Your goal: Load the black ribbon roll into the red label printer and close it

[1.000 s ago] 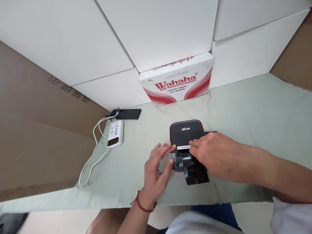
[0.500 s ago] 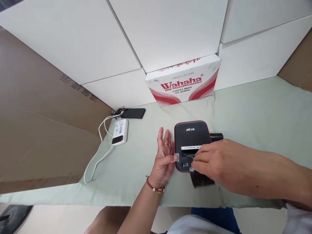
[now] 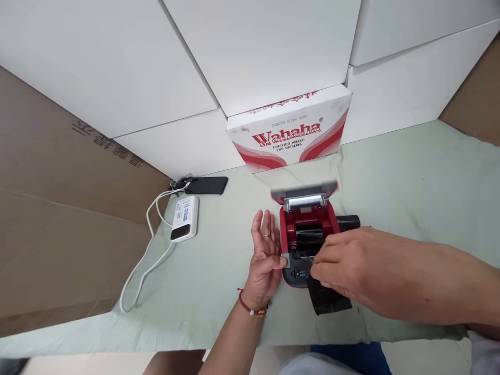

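A small black and red label printer (image 3: 286, 229) lies on the cloth with its lid (image 3: 302, 194) raised, showing a red inside and a shiny black roll (image 3: 308, 237). At the printer's left side is my left hand (image 3: 265, 263), fingers stretched out, its thumb on the grey latch (image 3: 286, 260). My right hand (image 3: 347, 268) is closed at the printer's front right, fingertips pinched on the black strip (image 3: 330, 299) that hangs out over the front edge. The fingers hide part of the strip and the printer's right front corner.
A black cylinder (image 3: 349, 223) lies against the printer's right side. Behind stands a white and red Wahaha carton (image 3: 291, 135) against white panels. To the left are a white power bank (image 3: 185, 219) with a cable and a black phone (image 3: 209, 185). Brown cardboard (image 3: 70, 219) walls the left.
The printer's lid has swung up and back, uncovering the roll inside. My left thumb stays on the latch, and my right hand still pinches the strip.
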A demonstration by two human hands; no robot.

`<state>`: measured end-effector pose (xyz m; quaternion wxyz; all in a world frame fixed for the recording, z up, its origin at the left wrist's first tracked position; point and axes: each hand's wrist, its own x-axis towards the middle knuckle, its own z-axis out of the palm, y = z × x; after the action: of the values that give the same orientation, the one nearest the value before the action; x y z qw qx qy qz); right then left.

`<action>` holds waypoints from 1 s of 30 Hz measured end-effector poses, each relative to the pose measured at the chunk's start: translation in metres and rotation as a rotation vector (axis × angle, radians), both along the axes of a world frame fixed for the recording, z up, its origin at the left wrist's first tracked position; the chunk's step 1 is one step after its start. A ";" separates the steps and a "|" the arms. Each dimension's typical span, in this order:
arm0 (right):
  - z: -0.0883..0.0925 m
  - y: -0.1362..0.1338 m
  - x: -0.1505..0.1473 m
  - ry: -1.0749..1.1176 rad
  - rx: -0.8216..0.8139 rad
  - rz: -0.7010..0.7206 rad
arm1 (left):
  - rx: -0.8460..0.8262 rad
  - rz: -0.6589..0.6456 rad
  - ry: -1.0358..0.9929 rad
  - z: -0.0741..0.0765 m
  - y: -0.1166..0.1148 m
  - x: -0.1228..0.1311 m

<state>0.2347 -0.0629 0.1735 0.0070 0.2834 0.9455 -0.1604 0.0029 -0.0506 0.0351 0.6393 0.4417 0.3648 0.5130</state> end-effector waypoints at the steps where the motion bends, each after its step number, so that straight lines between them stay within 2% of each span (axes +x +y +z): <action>1: 0.000 0.001 -0.001 -0.002 -0.006 0.003 | 0.003 -0.009 0.013 -0.001 0.000 0.000; 4: -0.004 0.012 -0.006 -0.040 -0.018 -0.033 | -0.010 -0.073 0.041 -0.001 -0.001 0.000; 9: -0.022 0.044 -0.019 -0.163 -0.021 -0.388 | -0.054 -0.117 -0.046 -0.002 -0.002 0.002; 11: -0.031 0.054 -0.022 -0.194 0.005 -0.435 | -0.066 -0.109 -0.062 -0.002 -0.002 0.003; 16: -0.041 0.058 -0.024 -0.287 0.044 -0.406 | -0.058 -0.097 -0.085 -0.002 -0.002 0.005; 23: -0.034 0.055 -0.014 -0.254 0.003 -0.285 | -0.047 -0.100 -0.105 -0.003 -0.001 0.007; 27: -0.033 0.056 -0.015 -0.210 -0.010 -0.336 | -0.038 -0.103 -0.065 -0.003 0.000 0.006; 30: -0.023 0.052 -0.011 -0.095 -0.104 -0.352 | -0.046 -0.106 -0.060 -0.003 0.001 0.006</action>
<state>0.2235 -0.0105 0.1503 0.0380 0.4511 0.8703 -0.1941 0.0087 -0.0499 0.0325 0.6861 0.4299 0.3333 0.4830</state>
